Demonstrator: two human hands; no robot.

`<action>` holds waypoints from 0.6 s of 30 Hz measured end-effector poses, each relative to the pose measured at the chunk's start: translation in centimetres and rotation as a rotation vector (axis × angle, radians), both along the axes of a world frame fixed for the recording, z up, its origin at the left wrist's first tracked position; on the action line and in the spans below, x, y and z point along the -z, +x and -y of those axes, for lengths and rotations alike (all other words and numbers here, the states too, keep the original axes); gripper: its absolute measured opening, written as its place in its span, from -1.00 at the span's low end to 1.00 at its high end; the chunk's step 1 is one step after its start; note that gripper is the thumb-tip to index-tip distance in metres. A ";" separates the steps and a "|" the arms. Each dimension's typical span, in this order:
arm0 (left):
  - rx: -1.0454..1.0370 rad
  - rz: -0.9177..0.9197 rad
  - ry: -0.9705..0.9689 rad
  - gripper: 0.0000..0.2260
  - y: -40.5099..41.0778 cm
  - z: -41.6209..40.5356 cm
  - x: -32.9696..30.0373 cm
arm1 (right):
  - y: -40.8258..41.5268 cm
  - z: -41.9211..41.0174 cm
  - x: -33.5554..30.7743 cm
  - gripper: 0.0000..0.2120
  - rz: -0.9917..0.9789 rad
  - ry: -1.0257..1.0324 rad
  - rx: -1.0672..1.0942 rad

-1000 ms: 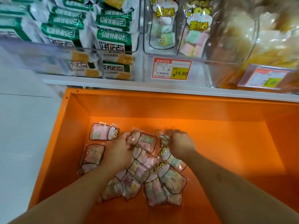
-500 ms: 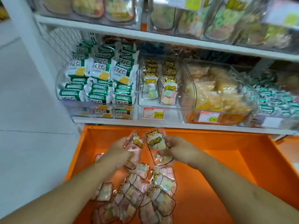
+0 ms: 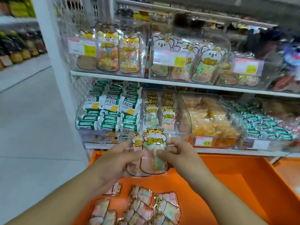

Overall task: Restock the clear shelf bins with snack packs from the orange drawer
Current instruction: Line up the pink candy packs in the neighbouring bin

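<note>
Now, packs held: two or so snack packs (image 3: 151,153) are pinched together between both hands, raised above the orange drawer (image 3: 227,172) and just below the clear bin (image 3: 159,111) that carries the same tiger-print packs.
Left grip: the left hand (image 3: 116,161) grasps the packs' left side, thumb across the front film, fingers behind.
Right grip: the right hand (image 3: 177,153) pinches the right edge, fingers curled on the film.
Handling: likely light, soft and crinkly; the glossy film looks slippery, and the pastel cubes inside could squash, so I judge the flat sealed edges the best place to hold.
Hand pose: both forearms reach forward and up, palms turned toward each other, with the packs upright between them.
Below the grip: loose packs (image 3: 146,207) lie flat on the drawer floor.
Left of target bin: green-and-white packets (image 3: 112,111) fill the neighbouring bin.
</note>
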State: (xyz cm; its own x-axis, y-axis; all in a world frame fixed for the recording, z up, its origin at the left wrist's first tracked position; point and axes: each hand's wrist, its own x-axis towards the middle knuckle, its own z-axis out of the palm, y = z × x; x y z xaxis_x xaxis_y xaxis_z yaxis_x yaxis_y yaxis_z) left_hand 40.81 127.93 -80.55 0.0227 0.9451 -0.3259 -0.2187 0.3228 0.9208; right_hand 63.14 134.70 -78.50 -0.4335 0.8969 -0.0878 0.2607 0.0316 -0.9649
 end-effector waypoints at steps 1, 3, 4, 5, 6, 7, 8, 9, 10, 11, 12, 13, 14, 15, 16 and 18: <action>0.012 -0.033 0.015 -0.22 0.4 0.0 -0.4 | -0.5 0.0 -0.3 -0.62 0.027 0.050 0.013; 0.015 -0.115 0.052 -0.42 0.9 -0.5 -0.7 | -1.3 -0.1 -0.4 -0.61 0.096 0.172 0.029; 0.025 -0.144 0.071 -0.53 1.0 -0.7 -0.6 | -1.6 -0.3 -0.3 -0.61 0.150 0.238 0.030; 0.027 -0.180 0.093 -0.58 1.2 -1.0 -0.7 | -1.9 -0.6 -0.2 -0.60 0.209 0.290 0.033; 0.029 -0.199 0.110 -0.60 1.3 -1.4 -0.4 | -2.1 -0.8 -0.1 -0.59 0.259 0.323 0.043; 0.004 -0.208 0.123 -0.56 1.1 -1.6 -0.2 | -2.3 -1.1 0.0 -0.57 0.299 0.338 0.053; -0.007 -0.230 0.134 -0.51 1.1 -1.8 -0.2 | -2.5 -1.3 0.1 -0.56 0.325 0.339 0.057; -0.006 -0.256 0.141 -0.47 1.2 -2.0 -0.6 | -2.7 -1.4 0.2 -0.54 0.344 0.331 0.059; -0.008 -0.290 0.142 -0.46 1.0 -2.4 -0.3 | -2.9 -1.6 0.2 -0.53 0.357 0.320 0.057; -0.004 -0.336 0.133 -0.47 1.0 -2.6 -0.2 | -3.0 -1.8 0.3 -0.52 0.371 0.305 0.055; 0.000 -0.373 0.124 -0.46 0.9 -2.8 -0.3 | -3.1 -2.0 0.3 -0.51 0.386 0.294 0.049; -0.009 -0.403 0.125 -0.50 0.8 -3.0 -0.3 | -3.1 -2.2 0.3 -0.49 0.406 0.289 0.042; -0.023 -0.411 0.128 -0.56 0.7 -3.2 -0.1 | -3.0 -2.4 0.2 -0.48 0.433 0.285 0.036; -0.034 -0.412 0.133 -0.59 0.5 -3.4 0.1 | -2.8 -2.5 0.1 -0.47 0.457 0.276 0.032; -0.040 -0.404 0.147 -0.58 0.6 -3.4 -0.1 | -2.7 -2.6 0.0 -0.47 0.473 0.270 0.036; -0.017 -0.461 0.164 -0.50 0.6 -3.5 -0.3 | -2.3 -3.0 -0.4 -0.52 0.458 0.252 0.055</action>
